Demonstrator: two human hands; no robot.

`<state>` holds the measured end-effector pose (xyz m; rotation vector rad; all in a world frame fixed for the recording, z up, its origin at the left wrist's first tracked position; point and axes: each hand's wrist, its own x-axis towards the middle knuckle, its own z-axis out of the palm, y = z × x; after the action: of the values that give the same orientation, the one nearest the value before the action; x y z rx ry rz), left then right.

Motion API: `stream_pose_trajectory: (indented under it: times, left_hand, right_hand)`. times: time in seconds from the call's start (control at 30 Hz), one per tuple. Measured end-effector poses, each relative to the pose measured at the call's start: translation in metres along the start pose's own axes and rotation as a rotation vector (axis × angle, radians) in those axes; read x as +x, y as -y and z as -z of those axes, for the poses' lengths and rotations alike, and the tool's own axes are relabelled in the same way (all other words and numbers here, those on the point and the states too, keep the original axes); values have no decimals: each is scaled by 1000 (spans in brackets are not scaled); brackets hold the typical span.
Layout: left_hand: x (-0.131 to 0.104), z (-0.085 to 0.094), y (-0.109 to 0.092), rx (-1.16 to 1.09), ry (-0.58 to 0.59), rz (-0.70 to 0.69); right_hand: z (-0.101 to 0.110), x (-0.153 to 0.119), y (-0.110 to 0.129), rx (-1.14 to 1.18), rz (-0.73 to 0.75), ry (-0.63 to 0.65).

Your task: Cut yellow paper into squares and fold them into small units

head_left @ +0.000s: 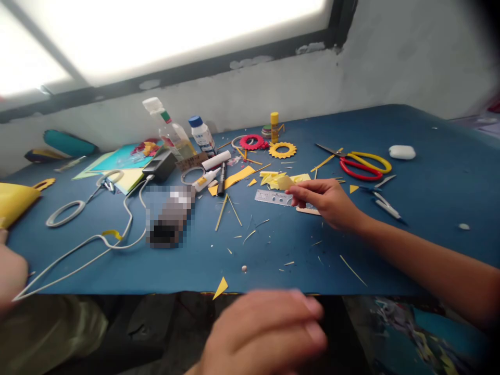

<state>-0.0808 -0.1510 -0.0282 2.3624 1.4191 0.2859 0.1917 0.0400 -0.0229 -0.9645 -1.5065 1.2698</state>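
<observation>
My right hand (328,200) pinches a small yellow piece of paper (286,182) between thumb and fingertips. It is above a metal ruler (271,197), whose right part the hand covers. Just behind lies a pile of yellow paper scraps (269,178). Low in front of the table edge, my left hand (265,333) is blurred. Its fingers reach loosely to the right, side by side, with nothing visible in them; the thumb is hidden. A yellow paper triangle (221,287) lies at the table's edge near it.
Scissors (363,162) and a compass (386,205) lie on the right. Behind are a glue stick (274,127), red (253,141) and yellow (283,150) paper rings, and bottles (203,136). A white cable (130,208) crosses the left. Another person's hand (11,271) is at far left.
</observation>
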Motion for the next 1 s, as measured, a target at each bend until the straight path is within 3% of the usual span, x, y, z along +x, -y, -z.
stream_pose_trajectory:
  times: [0.13, 0.33, 0.47, 0.57, 0.73, 0.83, 0.93, 1.0]
  left_hand:
    - [19, -8, 1, 148, -6, 20]
    - [55, 4, 9, 312, 174, 127]
    - [98, 12, 14, 257, 236, 12]
    - [130, 10, 7, 233, 202, -82]
    - [163, -8, -24, 79, 270, -426]
    - [176, -21, -48, -16, 295, -567]
    - [190, -34, -81, -75, 351, -654]
    - [194, -46, -112, -117, 399, -729]
  right_hand:
    - [0, -1, 2, 2, -11, 16]
    - [-1, 0, 1, 7, 12, -16]
    - [2, 5, 0, 22, 55, -50]
    - [6, 11, 2, 37, 84, -107]
    - [20, 19, 21, 88, 147, -263]
    - [29, 15, 37, 97, 160, -294]
    - [38, 6, 54, 76, 157, -289]
    - [42, 1, 66, 55, 155, -298]
